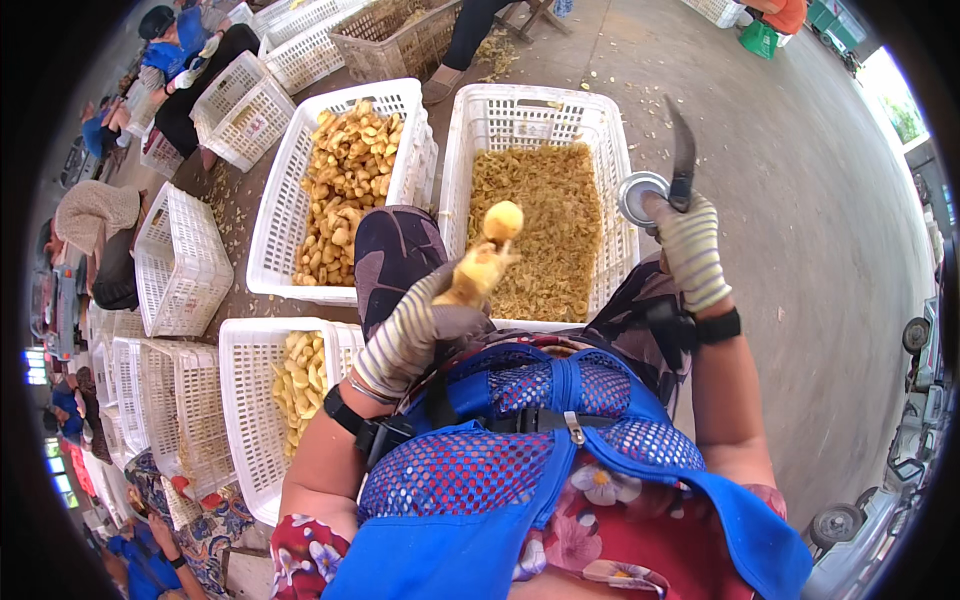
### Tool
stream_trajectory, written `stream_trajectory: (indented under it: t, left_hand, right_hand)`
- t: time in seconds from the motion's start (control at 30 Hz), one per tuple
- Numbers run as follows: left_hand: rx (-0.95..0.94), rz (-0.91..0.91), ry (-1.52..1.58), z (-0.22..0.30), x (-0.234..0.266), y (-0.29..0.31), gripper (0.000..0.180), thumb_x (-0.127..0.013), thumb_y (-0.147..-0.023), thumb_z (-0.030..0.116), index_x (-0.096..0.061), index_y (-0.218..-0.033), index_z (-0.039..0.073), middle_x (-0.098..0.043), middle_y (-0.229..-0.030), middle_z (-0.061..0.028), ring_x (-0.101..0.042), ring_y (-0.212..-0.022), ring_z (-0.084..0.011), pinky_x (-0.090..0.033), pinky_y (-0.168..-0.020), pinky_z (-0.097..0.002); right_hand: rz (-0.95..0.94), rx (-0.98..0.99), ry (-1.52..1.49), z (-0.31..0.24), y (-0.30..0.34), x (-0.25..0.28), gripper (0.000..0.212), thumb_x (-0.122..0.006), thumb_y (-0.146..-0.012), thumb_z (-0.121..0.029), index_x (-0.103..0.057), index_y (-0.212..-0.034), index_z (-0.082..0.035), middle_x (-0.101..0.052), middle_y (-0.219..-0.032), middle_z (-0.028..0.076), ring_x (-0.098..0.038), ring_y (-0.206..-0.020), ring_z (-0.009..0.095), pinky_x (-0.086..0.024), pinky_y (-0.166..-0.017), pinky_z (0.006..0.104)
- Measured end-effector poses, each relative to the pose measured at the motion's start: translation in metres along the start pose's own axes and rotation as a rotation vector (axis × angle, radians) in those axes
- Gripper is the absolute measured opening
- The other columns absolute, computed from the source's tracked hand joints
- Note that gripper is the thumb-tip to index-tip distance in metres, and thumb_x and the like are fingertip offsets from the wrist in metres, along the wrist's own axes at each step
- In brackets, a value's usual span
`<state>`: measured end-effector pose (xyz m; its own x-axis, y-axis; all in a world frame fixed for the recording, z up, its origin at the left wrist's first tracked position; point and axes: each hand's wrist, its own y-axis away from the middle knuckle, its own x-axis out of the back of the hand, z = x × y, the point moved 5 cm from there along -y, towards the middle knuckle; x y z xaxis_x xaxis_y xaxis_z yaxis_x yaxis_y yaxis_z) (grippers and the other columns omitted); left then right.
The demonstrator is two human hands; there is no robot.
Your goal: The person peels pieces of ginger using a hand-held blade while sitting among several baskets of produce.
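Observation:
My left hand [425,322], in a striped, grey-palmed glove, grips a partly peeled ginger root [474,275] above my lap. The root's round pale end points away from me, over the near part of a white crate [455,165] of brown peelings [535,215]. My right hand [692,248], in a striped glove, is closed round a curved knife [683,150] beside that crate's right rim. The dark blade stands upward, apart from the root. At the thumb of the same hand is a round, shiny metal piece [642,198], like a small can or cap.
A white crate [275,215] of unpeeled ginger stands left of the peelings, and another crate [245,400] with paler roots is nearer me. More crates [185,260] line the left, where several people sit. Concrete floor [800,230] stretches right, toward parked vehicles [850,520].

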<state>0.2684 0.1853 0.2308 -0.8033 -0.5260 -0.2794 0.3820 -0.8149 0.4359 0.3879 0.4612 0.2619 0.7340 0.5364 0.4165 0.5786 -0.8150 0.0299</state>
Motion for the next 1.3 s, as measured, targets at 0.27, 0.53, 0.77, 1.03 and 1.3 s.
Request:
stream_trajectory:
  t: [0.27,0.53,0.77,1.03,1.3]
  left_hand:
    - [0.070,-0.044,0.206,-0.016,-0.003,-0.001,0.061,-0.074,-0.072,0.032,-0.058,-0.124,0.004,-0.065,-0.099,-0.0056,-0.062,-0.081,-0.0129,-0.051,-0.075,-0.0246]
    - [-0.058,0.071,-0.074,-0.003,-0.003,-0.003,0.068,-0.070,-0.074,0.010,-0.050,-0.138,0.002,-0.063,-0.109,-0.0044,-0.059,-0.093,-0.0105,-0.049,-0.085,-0.0234]
    - [-0.293,0.345,-0.850,-0.008,0.021,-0.015,0.086,-0.078,-0.067,0.022,-0.043,-0.141,-0.003,-0.065,-0.118,-0.0236,-0.065,-0.109,-0.0356,-0.052,-0.093,-0.0403]
    - [-0.201,0.372,-0.954,0.016,0.011,0.000,0.078,-0.079,-0.070,0.016,-0.046,-0.138,-0.003,-0.066,-0.121,-0.0208,-0.064,-0.114,-0.0325,-0.050,-0.098,-0.0376]
    - [-0.195,0.410,-1.148,0.026,0.017,-0.001,0.077,-0.080,-0.069,0.026,-0.047,-0.136,0.004,-0.066,-0.108,-0.0213,-0.064,-0.100,-0.0391,-0.050,-0.089,-0.0468]
  right_hand:
    - [-0.414,0.114,-0.176,-0.038,0.047,-0.073,0.024,-0.075,-0.085,-0.019,-0.070,-0.096,0.002,-0.071,-0.081,0.006,-0.063,-0.070,0.010,-0.052,-0.063,0.0308]
    - [-0.341,0.187,-0.037,-0.026,0.039,-0.057,0.027,-0.074,-0.084,-0.016,-0.070,-0.104,0.002,-0.070,-0.078,0.007,-0.062,-0.070,0.009,-0.051,-0.064,0.0288]
    - [-0.447,0.037,-0.120,-0.033,0.052,-0.067,0.026,-0.076,-0.083,-0.013,-0.069,-0.103,0.003,-0.069,-0.076,0.007,-0.062,-0.069,0.009,-0.052,-0.064,0.0262]
    - [-0.293,0.383,0.180,-0.023,0.026,-0.076,0.022,-0.074,-0.081,-0.013,-0.069,-0.096,0.002,-0.068,-0.074,0.016,-0.068,-0.066,0.022,-0.053,-0.062,0.0345]
    - [-0.502,0.275,0.173,-0.038,0.047,-0.083,0.024,-0.074,-0.082,-0.019,-0.069,-0.092,0.002,-0.064,-0.069,0.018,-0.066,-0.062,0.027,-0.051,-0.060,0.0378]
